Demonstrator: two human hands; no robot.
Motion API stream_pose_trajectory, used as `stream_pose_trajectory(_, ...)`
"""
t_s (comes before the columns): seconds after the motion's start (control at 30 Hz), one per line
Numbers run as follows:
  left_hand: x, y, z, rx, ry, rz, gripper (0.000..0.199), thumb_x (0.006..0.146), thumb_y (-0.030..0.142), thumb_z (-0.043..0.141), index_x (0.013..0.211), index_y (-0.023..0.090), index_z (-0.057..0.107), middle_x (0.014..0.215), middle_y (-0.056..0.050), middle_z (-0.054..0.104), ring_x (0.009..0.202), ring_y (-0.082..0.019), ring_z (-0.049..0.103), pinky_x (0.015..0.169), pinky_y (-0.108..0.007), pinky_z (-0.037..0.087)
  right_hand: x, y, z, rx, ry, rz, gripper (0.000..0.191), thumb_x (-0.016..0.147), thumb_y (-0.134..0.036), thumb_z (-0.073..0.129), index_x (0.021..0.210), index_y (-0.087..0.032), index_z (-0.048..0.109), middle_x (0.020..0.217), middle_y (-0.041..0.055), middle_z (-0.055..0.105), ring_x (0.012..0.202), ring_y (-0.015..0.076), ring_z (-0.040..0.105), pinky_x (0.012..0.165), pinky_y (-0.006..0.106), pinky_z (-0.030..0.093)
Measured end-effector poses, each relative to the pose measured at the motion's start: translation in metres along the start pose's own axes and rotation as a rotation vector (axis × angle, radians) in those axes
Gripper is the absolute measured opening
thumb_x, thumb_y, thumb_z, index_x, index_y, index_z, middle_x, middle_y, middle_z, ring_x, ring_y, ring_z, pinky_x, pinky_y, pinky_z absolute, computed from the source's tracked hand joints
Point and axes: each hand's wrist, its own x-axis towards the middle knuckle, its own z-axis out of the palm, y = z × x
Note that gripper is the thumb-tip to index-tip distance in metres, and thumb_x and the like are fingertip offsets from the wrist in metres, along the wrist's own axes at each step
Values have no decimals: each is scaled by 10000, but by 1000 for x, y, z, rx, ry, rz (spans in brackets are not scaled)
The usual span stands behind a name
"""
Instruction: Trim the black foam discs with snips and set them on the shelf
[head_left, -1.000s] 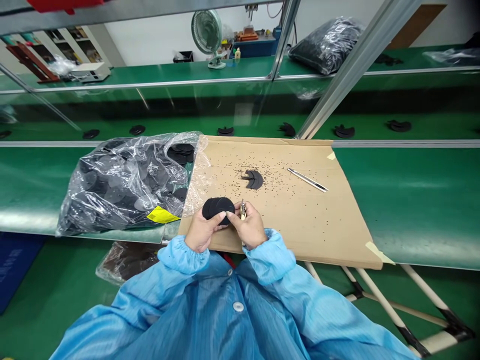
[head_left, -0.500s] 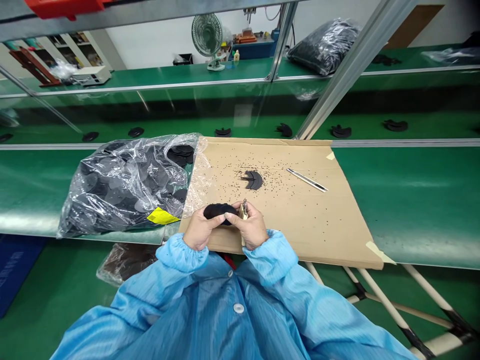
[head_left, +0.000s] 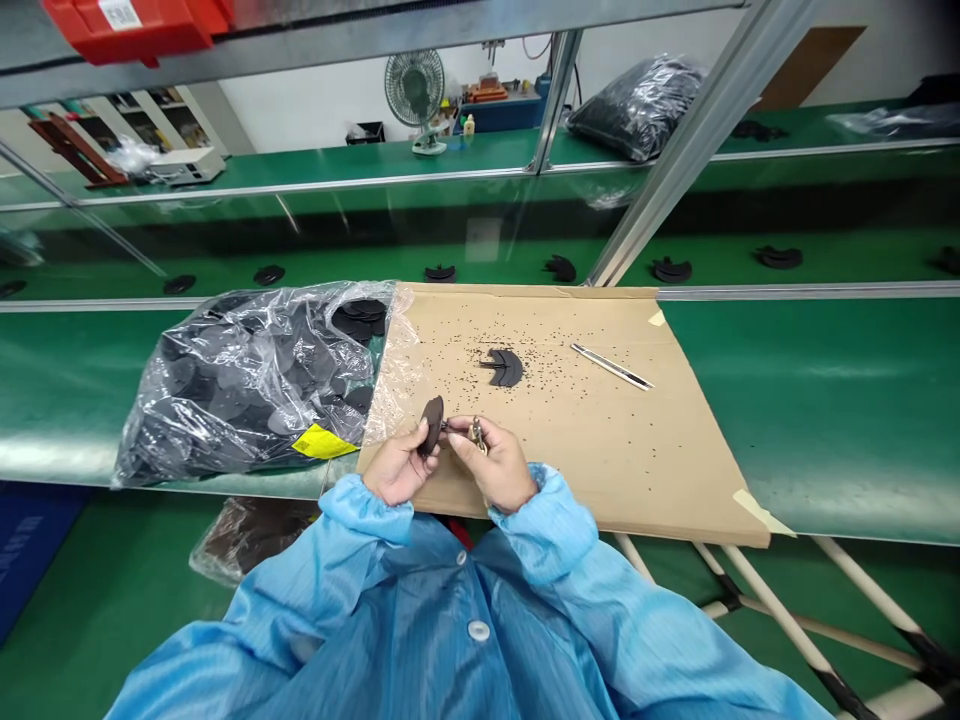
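My left hand (head_left: 401,465) grips a round black plastic disc (head_left: 431,426) by its edge, above the cardboard's near left part. The disc is tilted up, almost edge-on to me. My right hand (head_left: 495,462) is closed around small metal nippers (head_left: 478,434). Its fingertips meet a thin dark stub (head_left: 446,427) on the disc's right side; whether they pinch it I cannot tell. Beyond my hands, a crescent-shaped black part (head_left: 505,368) lies on the cardboard sheet (head_left: 600,460) amid many tiny black bits.
A clear plastic bag (head_left: 240,390) full of black discs lies left of the cardboard. On the right rests a slim utility knife (head_left: 613,367). Several black parts sit along the green belt (head_left: 337,265) behind. A metal post (head_left: 660,160) slants up at the back right.
My left hand has turned the black disc from lying flat to standing nearly edge-on. My right hand has shifted its fingers to the disc's right side, with the nippers still in the palm.
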Motion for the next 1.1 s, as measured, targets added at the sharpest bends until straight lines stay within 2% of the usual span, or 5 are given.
stream_pose_trajectory(0.43, -4, -5, 0, -59, -47, -153, 133, 756, 219, 704, 751, 107, 633, 637, -11, 565, 482, -37, 496, 415, -127, 415, -2, -5, 2, -595, -13, -521, 181, 846, -155, 473, 948, -207, 614, 903, 85, 647, 869, 206, 578, 796, 366, 483)
stream_pose_trajectory(0.6, 0, 10, 13, 116, -39, -12, 226, 699, 239, 748, 870, 133, 646, 728, -32, 621, 551, -79, 563, 446, -161, 457, 6, 5, -12, -526, 57, -459, 141, 859, -192, 506, 957, -209, 606, 916, 77, 642, 866, 196, 588, 779, 344, 485)
stream_pose_trajectory(0.77, 29, 95, 26, 474, 105, 514, 516, 633, 220, 767, 1120, 169, 603, 1045, -80, 669, 845, -190, 640, 723, -318, 542, 28, 24, -49, -358, 547, -218, 190, 831, -357, 567, 864, -174, 603, 744, 28, 592, 667, 152, 538, 632, 295, 444)
stream_pose_trajectory(0.9, 76, 202, 19, 1059, 518, 1015, 363, 750, 257, 637, 1092, 138, 641, 1053, -94, 670, 992, -238, 603, 940, -392, 451, 33, 36, -63, -224, 746, -183, 221, 769, -363, 616, 835, -167, 540, 683, -10, 524, 597, 120, 490, 589, 269, 410)
stream_pose_trajectory(1.1, 162, 286, 26, 1731, 921, 888, 672, 720, 334, 669, 1325, 114, 473, 1301, -222, 494, 1204, -360, 470, 1012, -443, 367, 25, 49, -58, -181, 610, -308, 171, 789, -285, 603, 874, -194, 484, 752, -8, 468, 675, 128, 476, 617, 272, 402)
